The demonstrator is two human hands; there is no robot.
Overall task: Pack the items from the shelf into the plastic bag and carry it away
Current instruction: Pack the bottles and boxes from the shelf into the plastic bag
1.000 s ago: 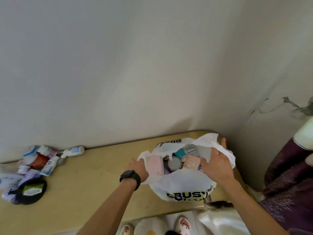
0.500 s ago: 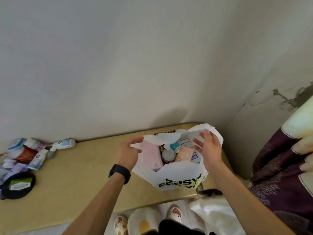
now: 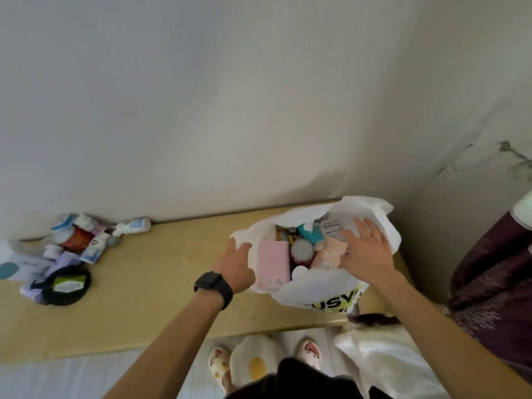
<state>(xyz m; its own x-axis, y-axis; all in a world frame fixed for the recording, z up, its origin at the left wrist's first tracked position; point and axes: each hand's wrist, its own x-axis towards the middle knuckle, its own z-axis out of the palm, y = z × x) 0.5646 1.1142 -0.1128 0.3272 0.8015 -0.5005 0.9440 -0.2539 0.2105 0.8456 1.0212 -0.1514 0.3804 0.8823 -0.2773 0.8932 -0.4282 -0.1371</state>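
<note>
White plastic bag (image 3: 316, 292): it stands open on the shelf (image 3: 161, 277) between your two hands, with black and yellow lettering on the face nearest you.
Left hand (image 3: 234, 266): your fingers curl over the bag's left rim and hold it. A black watch (image 3: 214, 285) sits on that wrist.
Right hand (image 3: 367, 249): your fingers are straight and spread, palm down, lying over the contents at the bag's right side. It holds nothing.
Inside the bag: a pink notebook (image 3: 273, 260) stands just right of your left hand. A grey-lidded jar (image 3: 302, 249) and a teal tube (image 3: 312, 234) lie between your hands. A peach pack (image 3: 328, 254) lies right beside your right hand.
Not yet packed: a heap of small packets (image 3: 77, 243) lies well to the left of your left hand, against the wall. A white bottle (image 3: 134, 226) lies on its side at the heap's near end, and a black round pouch (image 3: 64, 285) lies at its front.
Below your hands: two slippers (image 3: 220, 361) show past the shelf's front edge.
Beyond your right hand: a purple cloth (image 3: 495, 269) hangs well apart from the bag.
</note>
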